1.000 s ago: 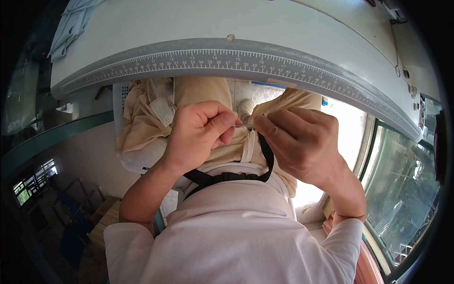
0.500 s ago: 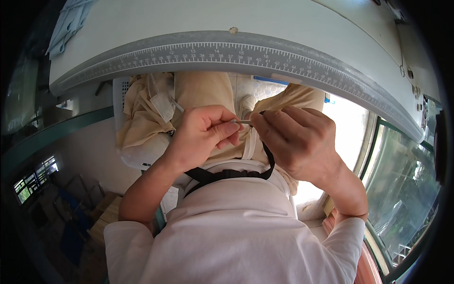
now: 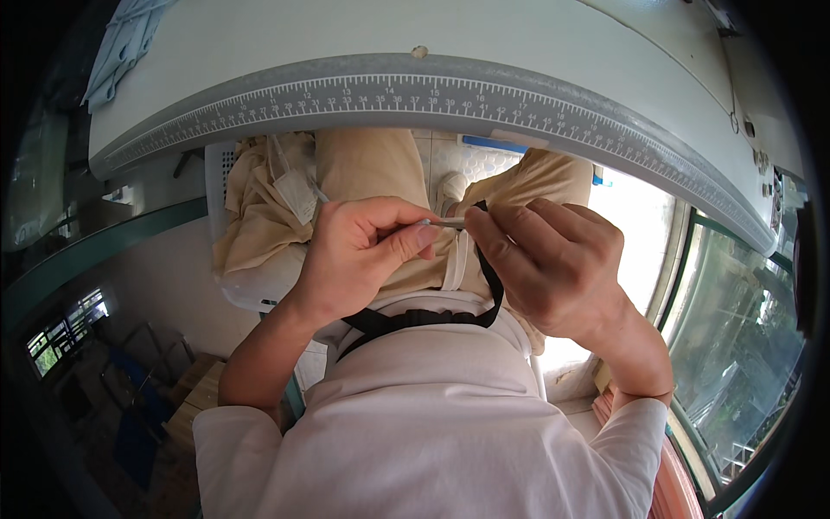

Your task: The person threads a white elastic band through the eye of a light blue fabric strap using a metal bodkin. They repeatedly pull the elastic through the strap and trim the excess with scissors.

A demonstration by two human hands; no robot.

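My left hand [image 3: 359, 259] pinches one end of a thin, short, light-coloured item [image 3: 450, 221], with something tiny and pale at the thumb tip. My right hand [image 3: 553, 264], fingers curled together, grips the other end; its exact shape is too small to make out. A black strap [image 3: 488, 281] runs up from the buckled belt at my waist to behind my right fingertips; whether they hold it is unclear. Beige trousers [image 3: 367, 164] show beneath my hands.
A white table [image 3: 285, 35] with a grey ruler edge [image 3: 372, 95] spans the top; pale blue fabric [image 3: 121, 48] lies at its left. A plastic basket [image 3: 242, 285] holds beige cloth [image 3: 251, 199]. A glass panel [image 3: 735, 346] stands right, wooden pieces [image 3: 194, 394] lower left.
Both hands keep hold of the small item and have shifted only slightly. My right hand sits a little further right than half a second ago.
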